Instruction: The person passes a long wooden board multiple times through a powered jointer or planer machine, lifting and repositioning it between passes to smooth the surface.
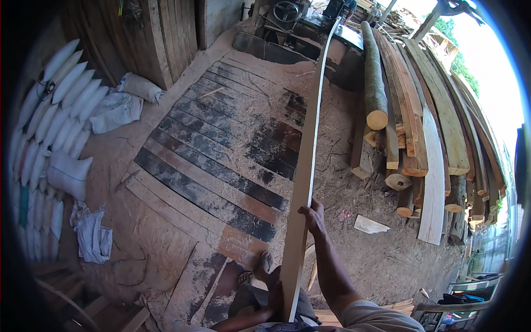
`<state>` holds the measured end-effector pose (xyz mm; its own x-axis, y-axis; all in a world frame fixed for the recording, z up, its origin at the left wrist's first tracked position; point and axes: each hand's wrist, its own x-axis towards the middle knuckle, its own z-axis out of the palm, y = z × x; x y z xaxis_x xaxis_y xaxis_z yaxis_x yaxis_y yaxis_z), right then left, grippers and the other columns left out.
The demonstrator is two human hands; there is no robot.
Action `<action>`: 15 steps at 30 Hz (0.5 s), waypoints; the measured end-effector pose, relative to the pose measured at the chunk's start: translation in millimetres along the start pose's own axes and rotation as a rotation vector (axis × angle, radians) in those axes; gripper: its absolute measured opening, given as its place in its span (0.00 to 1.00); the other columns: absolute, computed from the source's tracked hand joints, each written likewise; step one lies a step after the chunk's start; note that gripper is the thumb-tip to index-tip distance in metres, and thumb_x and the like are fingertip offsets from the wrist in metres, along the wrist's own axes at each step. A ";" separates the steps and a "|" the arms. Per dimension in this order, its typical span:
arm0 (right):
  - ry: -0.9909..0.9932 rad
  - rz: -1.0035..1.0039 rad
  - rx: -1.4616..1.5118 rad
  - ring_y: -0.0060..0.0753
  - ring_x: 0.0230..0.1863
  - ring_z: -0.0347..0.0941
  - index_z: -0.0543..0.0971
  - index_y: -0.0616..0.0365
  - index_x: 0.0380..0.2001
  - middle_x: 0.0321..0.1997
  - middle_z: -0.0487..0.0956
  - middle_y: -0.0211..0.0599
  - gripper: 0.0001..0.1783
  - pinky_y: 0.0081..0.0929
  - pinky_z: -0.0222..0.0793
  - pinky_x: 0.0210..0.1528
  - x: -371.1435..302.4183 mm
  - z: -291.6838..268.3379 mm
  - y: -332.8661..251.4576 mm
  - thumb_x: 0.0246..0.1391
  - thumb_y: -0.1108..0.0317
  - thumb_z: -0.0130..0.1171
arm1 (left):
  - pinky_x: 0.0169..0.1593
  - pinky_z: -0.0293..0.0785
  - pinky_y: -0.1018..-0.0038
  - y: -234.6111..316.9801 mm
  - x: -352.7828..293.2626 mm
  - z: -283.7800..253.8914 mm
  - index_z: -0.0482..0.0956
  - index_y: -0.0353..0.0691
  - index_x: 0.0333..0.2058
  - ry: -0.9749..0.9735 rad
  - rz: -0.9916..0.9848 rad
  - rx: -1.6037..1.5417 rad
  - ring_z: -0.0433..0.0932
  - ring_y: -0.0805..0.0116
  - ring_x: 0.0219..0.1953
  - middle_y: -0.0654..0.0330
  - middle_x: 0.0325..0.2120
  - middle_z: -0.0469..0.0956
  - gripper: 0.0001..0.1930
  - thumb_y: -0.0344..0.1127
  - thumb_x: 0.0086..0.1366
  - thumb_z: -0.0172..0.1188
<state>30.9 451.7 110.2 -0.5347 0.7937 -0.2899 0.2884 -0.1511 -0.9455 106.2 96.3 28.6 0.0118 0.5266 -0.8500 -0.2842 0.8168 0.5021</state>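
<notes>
A long, sawn wooden board (303, 188) runs from close against my body up to the machine at the far end. My right hand (315, 217) grips its right edge partway along, the thumb lying over the upper face. Low down, near the board's close end, my left hand (275, 299) holds the left edge. The fingers of that hand are partly hidden by the board and by shadow. At its far end the board rests on a machine table (347, 36), where part of a person in blue (350, 5) shows.
Timber beams (442, 110) and a round log (374, 77) are stacked on the right. Full white sacks (69, 171) pile up on the left. Sawdust-covered floor planks (210, 144) stretch ahead. A handwheel (286, 11) belongs to the machinery. A pale offcut (370, 224) lies on the ground.
</notes>
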 end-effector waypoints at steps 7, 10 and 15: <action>-0.010 -0.043 -0.014 0.26 0.31 0.72 0.75 0.69 0.40 0.31 0.77 0.35 0.24 0.24 0.67 0.34 73.0 -17.3 -21.3 0.32 0.73 0.55 | 0.51 0.69 0.61 63.9 82.3 12.8 0.71 0.32 0.48 0.139 0.105 -0.070 0.75 0.51 0.44 0.42 0.37 0.76 0.34 0.55 0.71 0.21; 0.006 -0.070 -0.008 0.26 0.31 0.72 0.76 0.68 0.38 0.30 0.77 0.34 0.22 0.24 0.68 0.34 109.4 -25.7 -33.1 0.32 0.73 0.55 | 0.51 0.69 0.61 94.5 116.5 12.6 0.71 0.32 0.48 0.181 0.145 -0.102 0.75 0.50 0.44 0.42 0.36 0.76 0.34 0.55 0.71 0.21; -0.019 -0.046 0.064 0.27 0.31 0.72 0.76 0.67 0.38 0.31 0.76 0.34 0.21 0.24 0.68 0.35 175.0 -44.5 -54.3 0.33 0.75 0.54 | 0.51 0.69 0.60 130.4 177.3 26.8 0.71 0.32 0.47 0.313 0.294 -0.119 0.75 0.49 0.44 0.42 0.36 0.76 0.34 0.54 0.71 0.21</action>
<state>-43.0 625.1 117.4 -0.5611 0.7898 -0.2479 0.2117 -0.1526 -0.9654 96.9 302.4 -52.3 -0.3719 0.6206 -0.6903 -0.3403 0.6008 0.7234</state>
